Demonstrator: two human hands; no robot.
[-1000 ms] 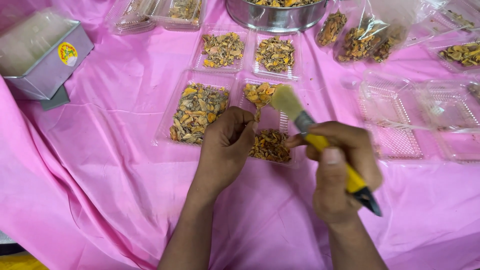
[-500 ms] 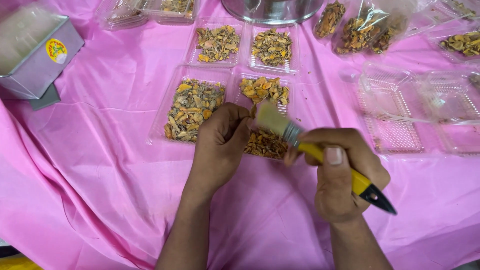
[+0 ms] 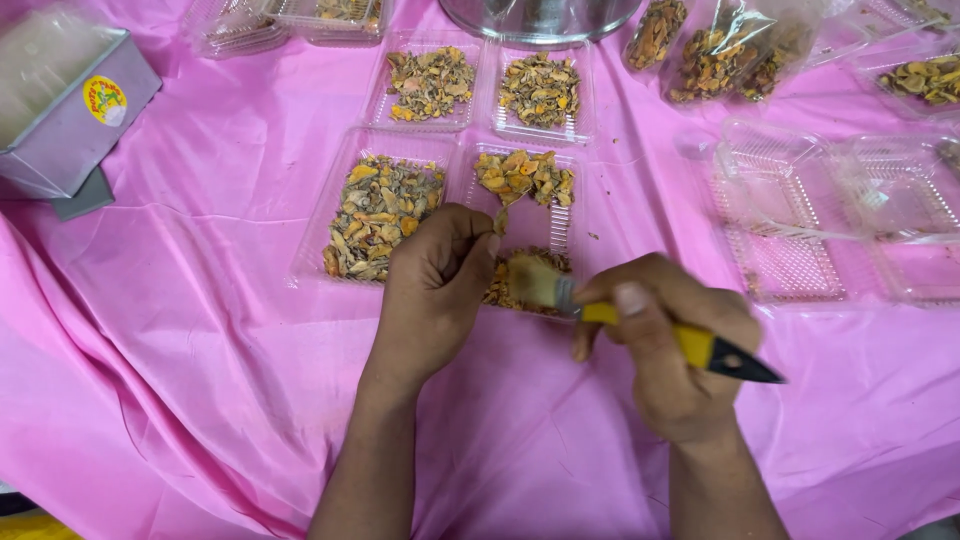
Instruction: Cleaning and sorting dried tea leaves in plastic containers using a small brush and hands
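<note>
My left hand (image 3: 432,285) pinches a small dried yellow-brown piece (image 3: 499,224) over a clear plastic tray (image 3: 560,225) that holds several such pieces. My right hand (image 3: 670,350) grips a brush with a yellow and black handle (image 3: 700,347); its pale bristles (image 3: 535,282) lie low over the tray's near end, beside my left fingers. A fuller tray of the same dried pieces (image 3: 375,213) sits just left of it.
Two more filled trays (image 3: 430,85) (image 3: 540,90) lie behind, below a steel bowl (image 3: 540,20). Empty clear trays (image 3: 830,210) stand at right, bags of dried pieces (image 3: 720,50) at the back right. A grey box (image 3: 70,110) sits at left. A pink cloth (image 3: 200,400) covers the table.
The brush has swung down from pointing up above the tray to lying low across the tray's near end. My left hand stayed at the tray, holding the small piece.
</note>
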